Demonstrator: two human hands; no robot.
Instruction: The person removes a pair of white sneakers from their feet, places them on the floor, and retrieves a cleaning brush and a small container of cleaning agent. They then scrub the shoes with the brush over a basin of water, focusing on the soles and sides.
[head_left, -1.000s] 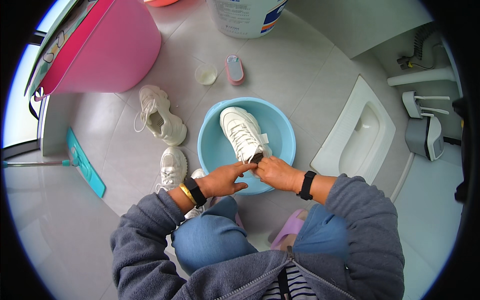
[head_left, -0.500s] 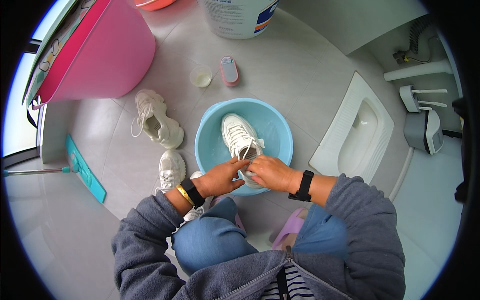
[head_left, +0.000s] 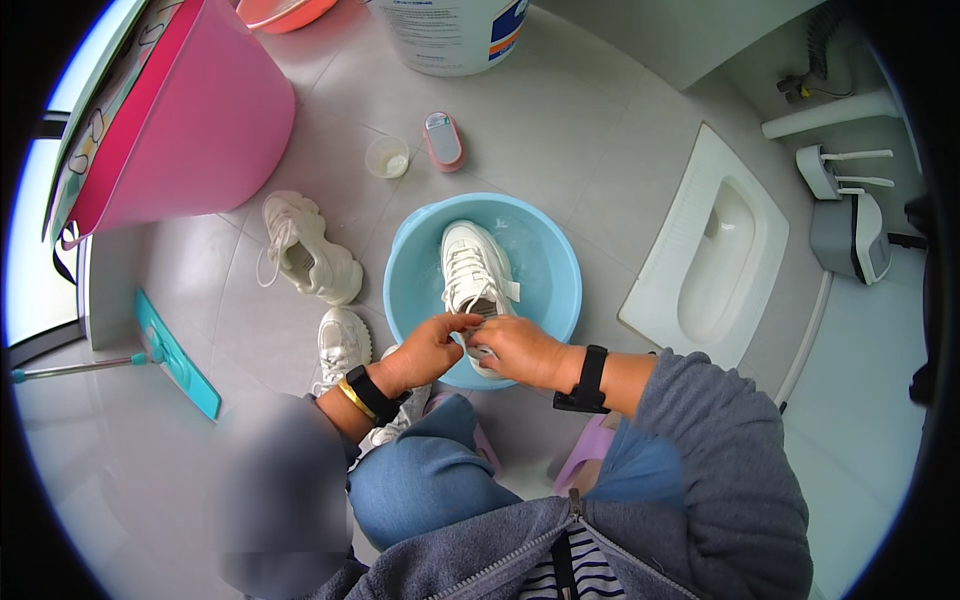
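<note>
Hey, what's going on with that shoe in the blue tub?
Someone's left hand and right hand are close together at the opening and heel end of a white shoe. The shoe sits in a light blue basin, its toe pointing away from the person. Exactly what the fingers grip is hard to see. More white shoes are on the floor to the left.

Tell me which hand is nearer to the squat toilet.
Right. The right hand is left of the squat toilet; the left hand is farther left.
</note>
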